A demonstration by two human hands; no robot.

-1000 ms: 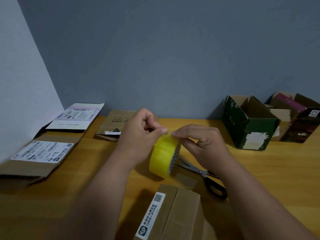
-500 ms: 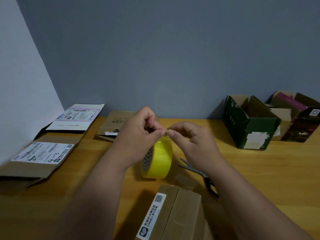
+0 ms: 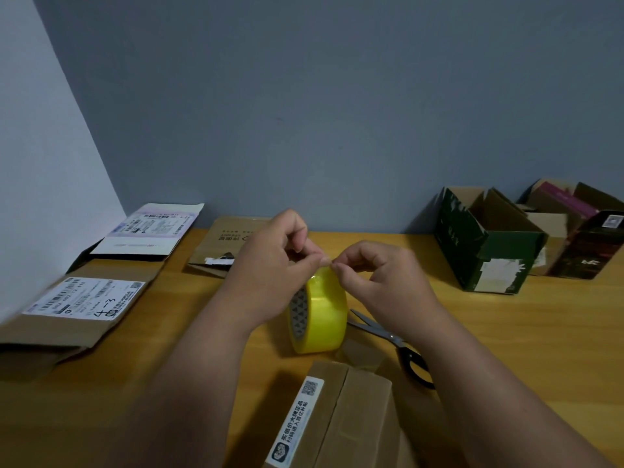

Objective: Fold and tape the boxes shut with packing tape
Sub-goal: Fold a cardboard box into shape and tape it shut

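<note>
- Out in the middle of the wooden table, the yellow tape roll stands on edge, just past the closed brown box, probably so its rim faces up for picking.
- The left hand is curled over the roll's top, thumb and forefinger pinched at the rim; looks like it's steadying things.
- The right hand is curled too, fingertips nipping the same spot, likely hunting the tape's loose end. Can't tell if any tape is lifted yet.
- Scissors lie just right of the roll, handy for cutting.
- An open green box waits far right; flattened cartons sit left.
</note>
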